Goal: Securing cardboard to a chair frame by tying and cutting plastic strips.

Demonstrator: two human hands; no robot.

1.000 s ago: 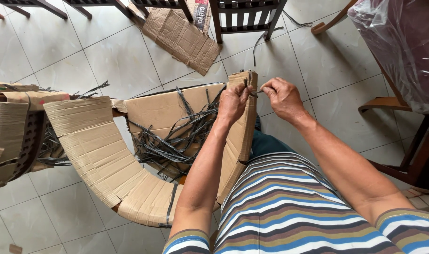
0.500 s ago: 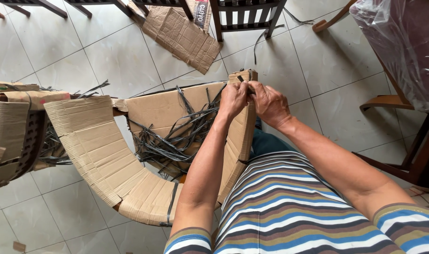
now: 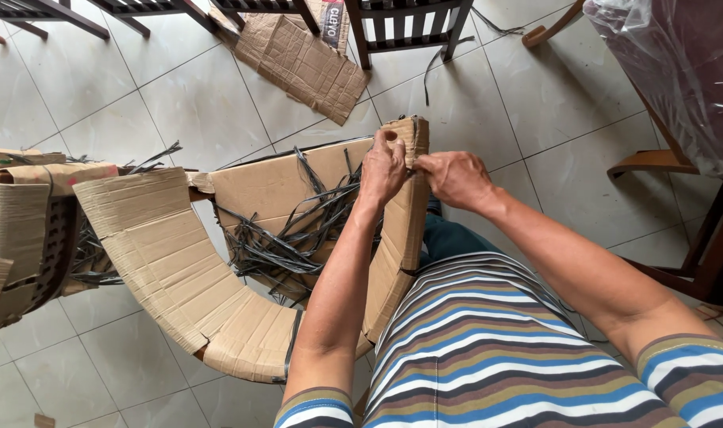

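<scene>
- The left hand (image 3: 383, 168) is closed on the top end of the near arm of a chair wrapped in cardboard (image 3: 179, 261), thumb and fingers pinching the wrapping at that corner.
- The right hand (image 3: 454, 177) sits just right of the left hand on the same corner, fingers curled shut on the edge of the cardboard; whether it also pinches a strap there is too small to tell.
- The two hands touch or nearly touch at the chair's upper corner.
- A tangle of dark plastic straps (image 3: 286, 238) lies inside the chair, on its seat, left of the hands and below them.
- A second wrapped chair (image 3: 24, 230) stands to the left of the first, touching it.
- A flat sheet of cardboard (image 3: 302, 63) lies on the tiled floor (image 3: 108, 87) beyond the chair, near the legs of dark wooden chairs (image 3: 401, 28).
- The person's striped shirt (image 3: 488, 349) fills the space just below the chair.
- A plastic-covered piece of furniture (image 3: 679, 71) stands well to the right of the chair.
</scene>
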